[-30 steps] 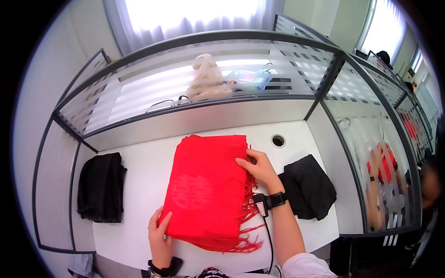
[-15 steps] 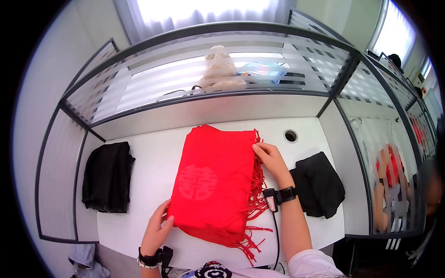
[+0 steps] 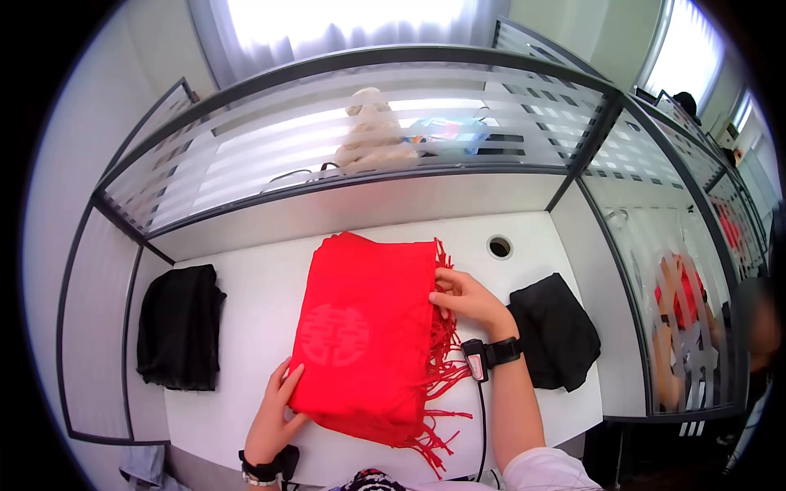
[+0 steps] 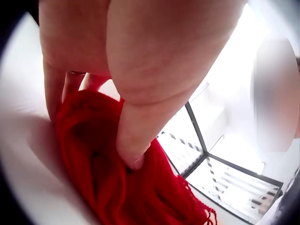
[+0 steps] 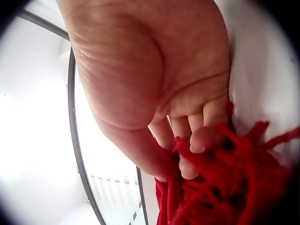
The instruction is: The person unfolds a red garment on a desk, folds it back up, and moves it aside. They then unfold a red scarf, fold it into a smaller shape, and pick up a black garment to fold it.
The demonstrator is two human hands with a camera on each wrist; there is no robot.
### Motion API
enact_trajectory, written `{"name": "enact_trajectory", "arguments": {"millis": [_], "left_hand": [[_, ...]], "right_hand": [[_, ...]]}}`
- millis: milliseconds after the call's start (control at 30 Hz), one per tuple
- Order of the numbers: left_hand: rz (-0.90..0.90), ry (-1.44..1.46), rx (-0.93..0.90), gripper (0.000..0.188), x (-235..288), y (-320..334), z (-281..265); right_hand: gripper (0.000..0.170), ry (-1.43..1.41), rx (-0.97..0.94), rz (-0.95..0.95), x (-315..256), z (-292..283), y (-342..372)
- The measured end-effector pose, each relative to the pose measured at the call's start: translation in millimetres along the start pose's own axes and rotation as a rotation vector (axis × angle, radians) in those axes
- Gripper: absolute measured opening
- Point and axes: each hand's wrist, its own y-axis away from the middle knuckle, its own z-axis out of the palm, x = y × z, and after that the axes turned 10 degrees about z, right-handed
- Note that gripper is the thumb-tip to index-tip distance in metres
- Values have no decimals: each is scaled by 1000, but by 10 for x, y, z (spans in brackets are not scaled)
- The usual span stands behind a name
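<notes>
A folded red cloth (image 3: 377, 286) with a pale round emblem and fringe along its right side lies on the white desk (image 3: 254, 303). At its lower left corner, my left hand (image 3: 272, 425) grips the edge; in the left wrist view the thumb of that hand (image 4: 154, 56) presses on the bunched red fabric (image 4: 93, 154), with the other fingers partly hidden behind it. My right hand (image 3: 479, 303) holds the right edge near the upper corner. The right wrist view shows this hand (image 5: 154, 75) with bent fingers and thumb around the red fringe (image 5: 225, 178).
Black folded cloths lie on both sides, one at the left (image 3: 178, 327) and one right of my forearm (image 3: 557, 331). A round desk hole (image 3: 499, 247) is at the back right. Framed partitions (image 3: 368, 204) surround the desk. A cable (image 3: 482, 425) hangs from the right wrist device.
My right hand has moved down the cloth's right edge, its fingers more bent. My left hand has shifted slightly at the lower left corner. The head view has shifted a little.
</notes>
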Motion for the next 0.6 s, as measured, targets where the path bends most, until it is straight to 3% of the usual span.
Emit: {"name": "enact_trajectory", "arguments": {"millis": [100,167,267,300,400,533,600], "left_hand": [[8,-18,-32,78,24,29,-59],[-45,-229,-9,74,200,26,-3],[49,-496,-35,70,468,10,132],[53,-497,-38,70,531,-10,175],[309,-410,-267,65,684,-82,303],[381,-287,-214,48,759,-265,322],[280,-157,-172,42,775,-328,262]], "right_hand": [[26,42,76,-11,28,-9,-36],[26,-7,118,-36,48,-1,-54],[25,-53,186,-143,132,-10,-124],[25,-50,213,-226,157,-11,-144],[20,50,261,-244,171,-28,-117],[16,172,303,-312,79,21,-62],[16,183,294,-350,71,42,-75]]}}
